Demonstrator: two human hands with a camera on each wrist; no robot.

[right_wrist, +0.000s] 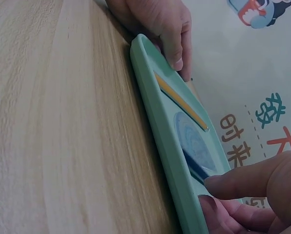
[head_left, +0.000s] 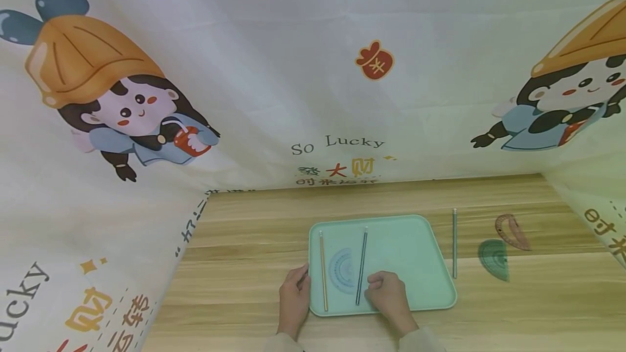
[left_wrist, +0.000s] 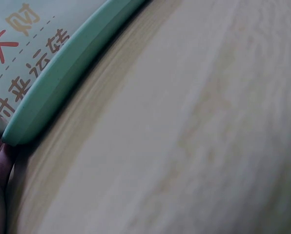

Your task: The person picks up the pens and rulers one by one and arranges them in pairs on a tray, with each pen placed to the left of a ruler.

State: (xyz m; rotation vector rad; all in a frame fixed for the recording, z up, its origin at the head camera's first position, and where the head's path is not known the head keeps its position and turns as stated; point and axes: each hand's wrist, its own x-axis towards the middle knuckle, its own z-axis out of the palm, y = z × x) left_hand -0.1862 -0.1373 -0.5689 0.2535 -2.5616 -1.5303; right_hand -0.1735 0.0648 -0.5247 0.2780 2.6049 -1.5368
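Green and smooth, the tray lies on the wooden table, with three things in it. On its left side is the yellow pencil, then the clear blue protractor, then the dark pencil, which leans a bit to the right at its far end. The left hand is at the near left corner of the tray and pinches its rim between thumb and fingers. The right hand is over the near side of the tray, right beside the near end of the dark pencil. Its fingers are bent, with a gap between two fingertips, and I cannot tell if they touch that pencil. Just past the right side of the tray, the green pencil lies on the table. Further right are the green protractor and the pink protractor, close together. Behind everything hangs a white cloth with cartoons and writing on it
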